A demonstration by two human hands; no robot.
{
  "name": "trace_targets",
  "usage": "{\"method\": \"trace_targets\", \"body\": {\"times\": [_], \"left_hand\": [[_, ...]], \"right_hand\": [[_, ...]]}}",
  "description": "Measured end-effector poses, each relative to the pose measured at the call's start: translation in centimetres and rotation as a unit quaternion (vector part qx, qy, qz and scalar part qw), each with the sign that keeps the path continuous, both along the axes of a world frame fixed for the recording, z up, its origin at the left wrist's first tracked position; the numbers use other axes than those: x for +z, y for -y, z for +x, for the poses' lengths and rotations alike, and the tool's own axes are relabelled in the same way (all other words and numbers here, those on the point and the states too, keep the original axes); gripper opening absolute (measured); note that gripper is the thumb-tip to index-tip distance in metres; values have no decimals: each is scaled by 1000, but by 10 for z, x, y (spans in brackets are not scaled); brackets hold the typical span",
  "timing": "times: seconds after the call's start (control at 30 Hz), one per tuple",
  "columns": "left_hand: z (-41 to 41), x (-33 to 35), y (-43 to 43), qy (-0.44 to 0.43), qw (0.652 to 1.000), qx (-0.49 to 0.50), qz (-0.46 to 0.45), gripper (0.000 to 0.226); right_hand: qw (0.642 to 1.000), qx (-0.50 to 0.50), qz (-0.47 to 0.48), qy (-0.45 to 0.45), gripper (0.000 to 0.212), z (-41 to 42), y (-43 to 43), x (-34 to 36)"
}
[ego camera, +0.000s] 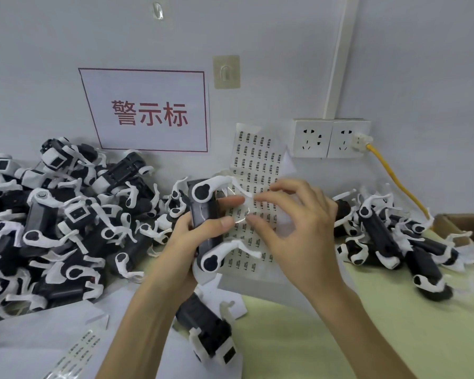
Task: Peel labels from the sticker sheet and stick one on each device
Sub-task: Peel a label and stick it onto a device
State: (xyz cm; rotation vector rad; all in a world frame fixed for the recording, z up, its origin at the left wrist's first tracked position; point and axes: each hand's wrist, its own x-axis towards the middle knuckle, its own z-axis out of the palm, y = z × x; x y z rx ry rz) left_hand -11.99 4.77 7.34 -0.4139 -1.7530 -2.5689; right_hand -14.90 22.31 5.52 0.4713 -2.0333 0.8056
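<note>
Over the middle of the table, the person's left hand grips one black-and-white device upright, thumb pressed across its side. The right hand pinches a small label between thumb and forefinger, just beside the device, other fingers fanned out. Behind both, the sticker sheet leans against the wall. From where I stand the label looks thin and curled, so it could fold onto itself or cling to a fingertip instead of the casing. A tilted press would leave it crooked or creased. The left heap and the right heap look alike, so a finished device dropped in the wrong one might get labelled twice.
</note>
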Motion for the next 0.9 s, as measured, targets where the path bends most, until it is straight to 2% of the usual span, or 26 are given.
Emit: {"method": "trace_targets", "body": {"times": [0.3, 0.5, 0.7, 0.9], "left_hand": [[-1, -3, -2, 1, 1000, -19, 10, 38], [-3, -5, -3, -8, 1000, -26, -15, 35], [-5, -6, -4, -72, 996, -12, -52, 25], [-6, -7, -1, -88, 993, -1, -78, 23]], "right_hand": [[990, 86, -108, 36, 22, -1, 1, -2], [980, 121, -146, 54, 17, -1, 2, -3], [971, 153, -175, 51, 9, 1, 6, -3], [962, 177, -194, 69, 7, 1, 4, -1]]}}
